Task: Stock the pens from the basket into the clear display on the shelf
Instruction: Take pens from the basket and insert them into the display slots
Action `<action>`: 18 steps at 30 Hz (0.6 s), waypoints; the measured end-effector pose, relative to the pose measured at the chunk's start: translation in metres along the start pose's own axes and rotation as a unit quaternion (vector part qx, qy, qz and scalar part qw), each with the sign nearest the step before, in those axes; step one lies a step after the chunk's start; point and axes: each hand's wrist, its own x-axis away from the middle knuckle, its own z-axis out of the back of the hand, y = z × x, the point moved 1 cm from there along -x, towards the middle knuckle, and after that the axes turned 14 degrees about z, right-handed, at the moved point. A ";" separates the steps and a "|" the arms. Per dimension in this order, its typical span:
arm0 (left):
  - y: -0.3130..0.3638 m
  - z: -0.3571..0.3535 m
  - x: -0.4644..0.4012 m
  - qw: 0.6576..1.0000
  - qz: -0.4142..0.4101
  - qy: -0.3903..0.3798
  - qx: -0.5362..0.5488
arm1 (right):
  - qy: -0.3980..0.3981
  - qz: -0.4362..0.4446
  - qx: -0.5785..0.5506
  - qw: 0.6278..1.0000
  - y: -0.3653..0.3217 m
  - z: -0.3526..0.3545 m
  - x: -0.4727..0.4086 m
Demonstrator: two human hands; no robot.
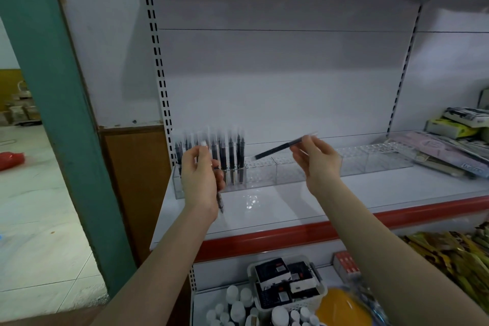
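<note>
A long clear display (352, 160) with rows of holes runs along the back of the white shelf (304, 201). Several dark pens (232, 152) stand upright in its left end. My left hand (198, 177) is raised in front of them and grips a few pens (219, 200), whose tips stick out below my palm. My right hand (317, 159) pinches one dark pen (275, 150) by its upper end; the pen slants down to the left, its tip just above the display's holes. A white basket (321, 292) holding black and white pen boxes sits on the shelf below.
A green pillar (53, 100) stands to the left of the shelf unit. Stacked packaged goods (447, 151) lie at the right end of the shelf. Below are white bottles (238, 302), a yellow item (341, 307) and yellow-green packets (449, 259).
</note>
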 end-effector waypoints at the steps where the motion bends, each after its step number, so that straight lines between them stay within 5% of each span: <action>1: 0.000 0.000 -0.001 1.000 0.004 -0.003 0.006 | -0.002 0.023 0.023 0.999 -0.001 -0.002 -0.004; 9: 0.002 0.002 -0.008 1.000 0.000 -0.027 0.015 | -0.111 0.169 0.211 0.956 0.014 -0.036 -0.023; 18: -0.004 0.014 -0.018 0.999 0.005 -0.026 0.036 | -0.246 0.273 0.356 0.859 0.028 -0.062 -0.022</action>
